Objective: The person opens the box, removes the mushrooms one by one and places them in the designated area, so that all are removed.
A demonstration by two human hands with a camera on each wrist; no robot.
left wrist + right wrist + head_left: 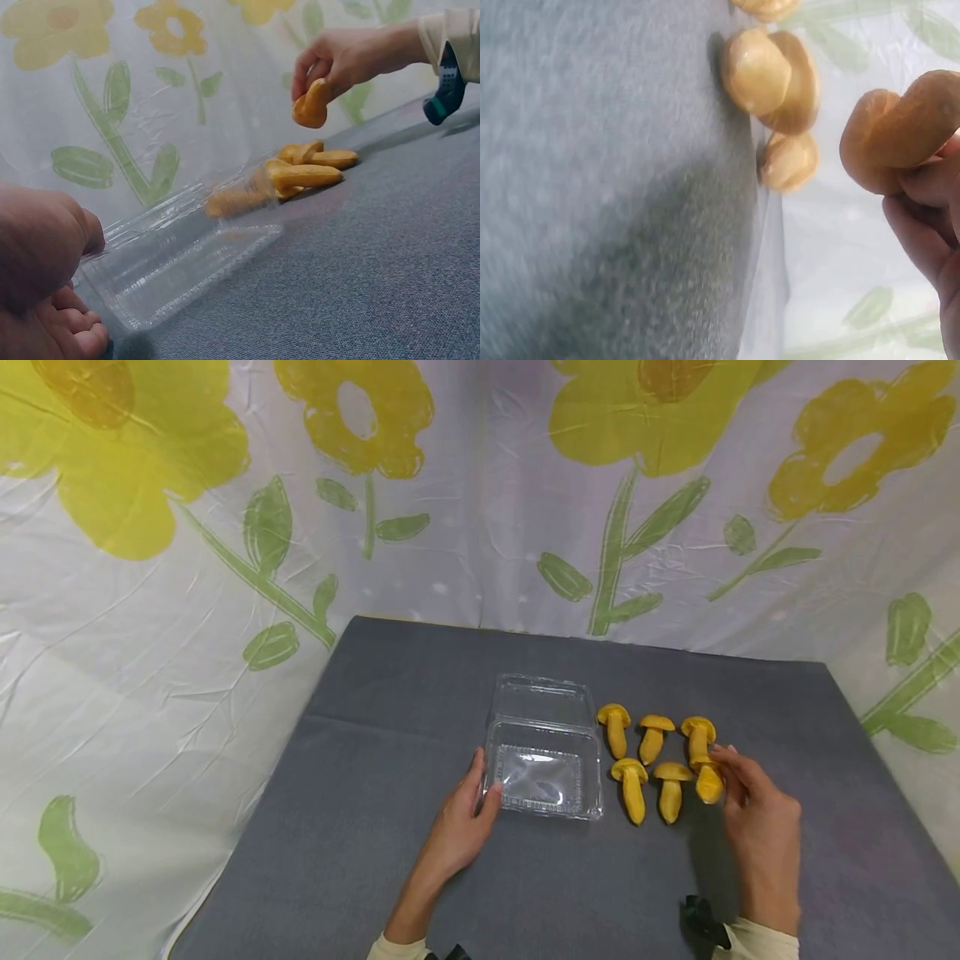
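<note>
My left hand (461, 822) grips the near left edge of a clear plastic clamshell box (547, 814), thumb at its rim. The box lies with its lid (543, 702) folded back behind the base, and nothing lies inside. Over at the right, my right hand (761, 810) pinches a yellow mushroom (708, 783) by its cap, raised above the table in the left wrist view. Several more yellow mushrooms stay on the cloth between box and right hand, in two rows, among them one mushroom (632, 789) in the near row and another (617, 731) behind it.
A dark grey cloth (360, 793) covers the table. White drapes printed with yellow flowers (480, 527) hang behind its far edge and down the left and right sides. Each wrist has a dark strap, the right one (705, 922) near the sleeve.
</note>
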